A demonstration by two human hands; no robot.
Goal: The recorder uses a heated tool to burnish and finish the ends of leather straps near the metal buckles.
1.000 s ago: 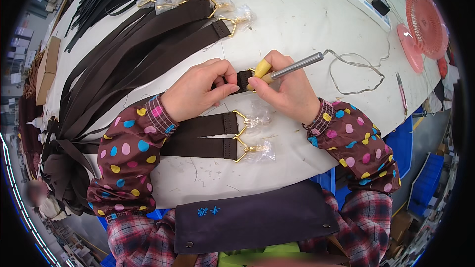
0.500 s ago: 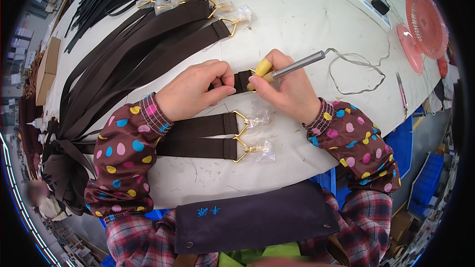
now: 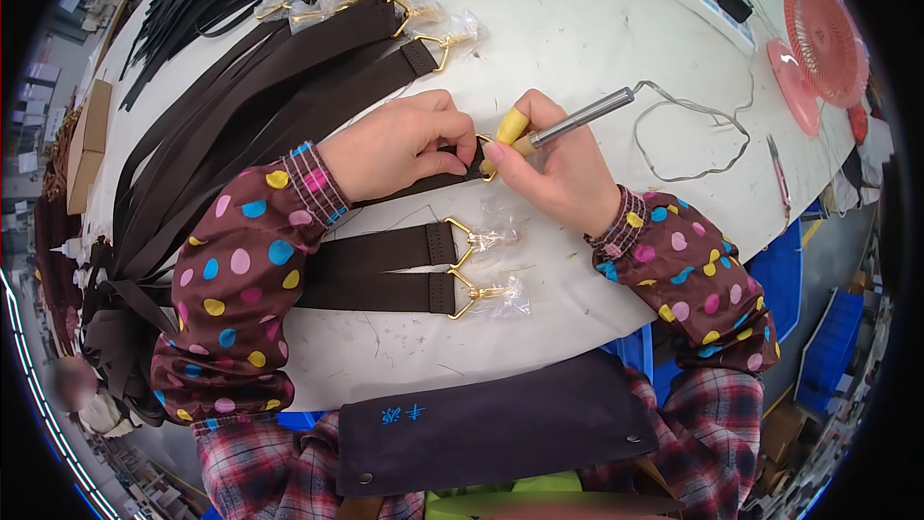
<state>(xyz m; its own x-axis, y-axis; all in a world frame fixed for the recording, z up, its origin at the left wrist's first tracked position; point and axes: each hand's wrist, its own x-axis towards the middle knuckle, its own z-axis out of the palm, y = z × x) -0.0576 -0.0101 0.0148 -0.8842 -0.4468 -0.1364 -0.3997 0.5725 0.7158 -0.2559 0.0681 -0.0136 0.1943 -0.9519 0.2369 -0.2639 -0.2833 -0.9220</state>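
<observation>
My left hand (image 3: 409,144) is closed on a dark brown strap (image 3: 423,184), its fingertips pressed together near the strap's end. A gold metal ring (image 3: 485,149) sits at that end, partly covered by my fingers. My right hand (image 3: 563,169) grips a corded pen-shaped tool (image 3: 584,117) with a metal barrel, like a soldering iron. Its tip is hidden among my fingers beside the ring. A yellow finger cot (image 3: 513,125) covers my right index fingertip. Just nearer lie two brown straps (image 3: 395,291) whose gold rings and clasps are wrapped in clear plastic.
A bundle of brown straps (image 3: 231,125) spreads over the left of the white table (image 3: 568,29). At the far right are a power strip (image 3: 707,10), a pink fan (image 3: 823,43) and small pink-handled scissors or snips (image 3: 779,173). The tool's cord (image 3: 688,178) loops beside my right hand.
My left hand has slid right and slightly away from me along the strap, covering more of its stitched end. My right hand and the tool stay nearly in place.
</observation>
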